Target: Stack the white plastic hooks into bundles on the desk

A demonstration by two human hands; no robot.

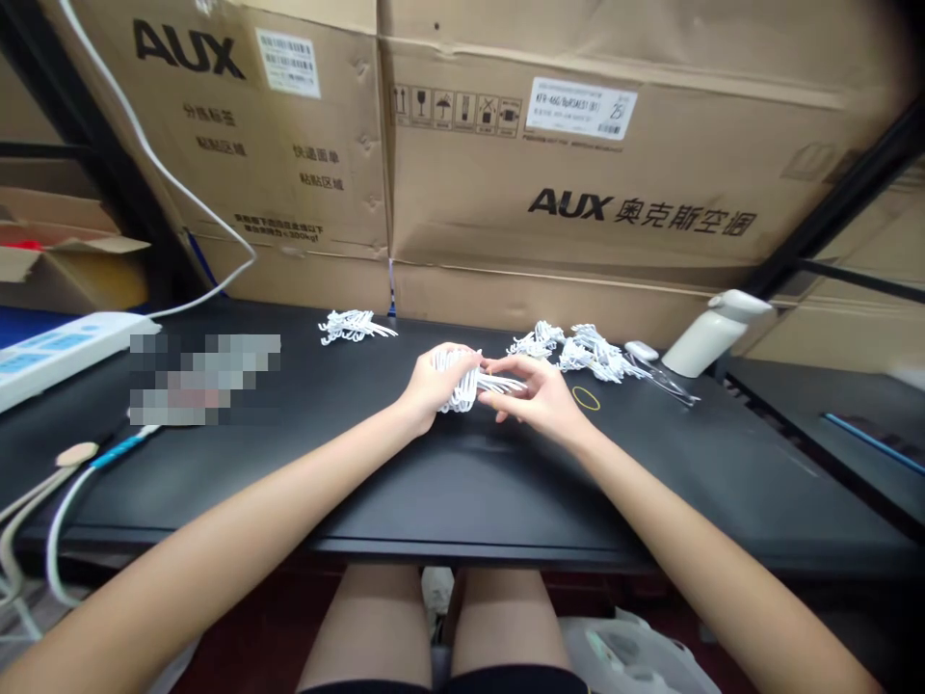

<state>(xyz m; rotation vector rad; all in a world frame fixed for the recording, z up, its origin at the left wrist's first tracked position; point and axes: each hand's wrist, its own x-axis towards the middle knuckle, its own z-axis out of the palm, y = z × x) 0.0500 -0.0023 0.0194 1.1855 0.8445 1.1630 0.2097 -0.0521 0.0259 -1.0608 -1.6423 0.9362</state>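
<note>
My left hand is wrapped round a bundle of thin white strands, curved at the left end and straight at the right. The fingers of my right hand close in on the straight ends, thumb below and fingers above. The bundle is held over the black table. A yellow rubber band lies just right of my right hand. More white bundles lie behind: one at the left, one near the middle and one to the right.
A white bottle stands tilted in view at the back right, beside thin metal tools. Left are a power strip, a blurred-out object and white cables. Large cardboard boxes wall off the back.
</note>
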